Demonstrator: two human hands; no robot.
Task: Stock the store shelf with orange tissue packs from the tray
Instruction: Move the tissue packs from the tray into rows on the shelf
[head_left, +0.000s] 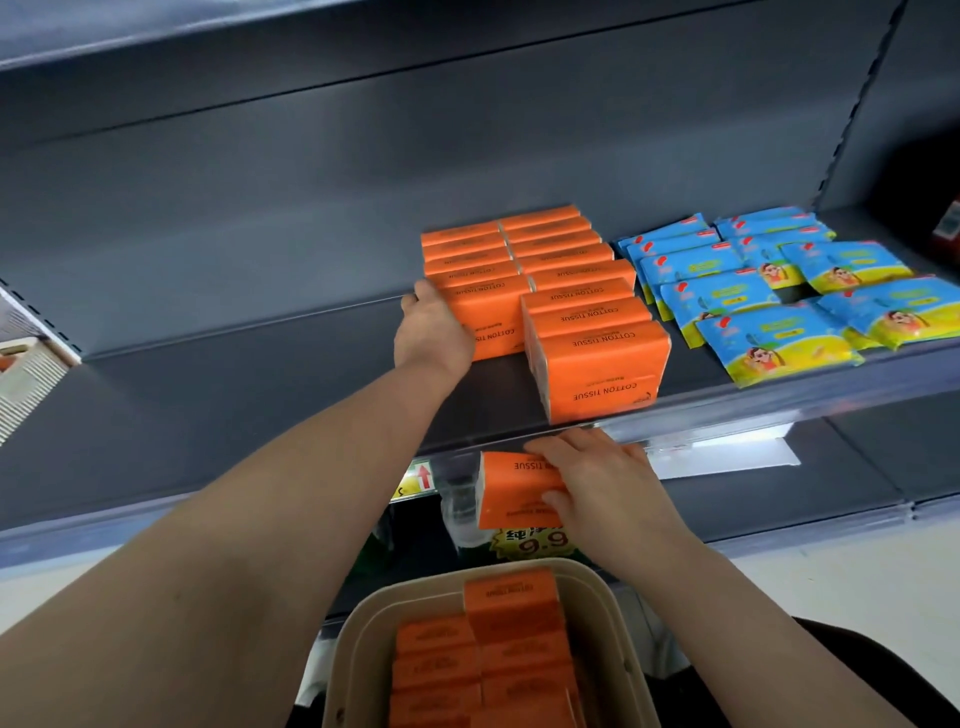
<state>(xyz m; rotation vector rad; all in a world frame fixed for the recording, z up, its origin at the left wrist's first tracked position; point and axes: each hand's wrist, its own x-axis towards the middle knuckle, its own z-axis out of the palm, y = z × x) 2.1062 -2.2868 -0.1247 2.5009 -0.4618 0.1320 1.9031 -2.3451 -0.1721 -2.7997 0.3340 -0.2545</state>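
Observation:
Two rows of orange tissue packs (550, 270) stand on the dark grey shelf (260, 395). My left hand (431, 332) is up on the shelf, wrapped around the left side of the front pack of the left row (493, 322). My right hand (608, 483) holds another orange pack (514, 488) just below the shelf's front lip. Under both hands, a beige tray (623, 649) contains several more orange packs (488, 654).
Blue and yellow wipe packs (769, 296) lie on the shelf to the right of the orange rows. The left stretch of the shelf is bare. A price label strip (727, 447) runs along the shelf lip, with bottles and a yellow tag (524, 543) below.

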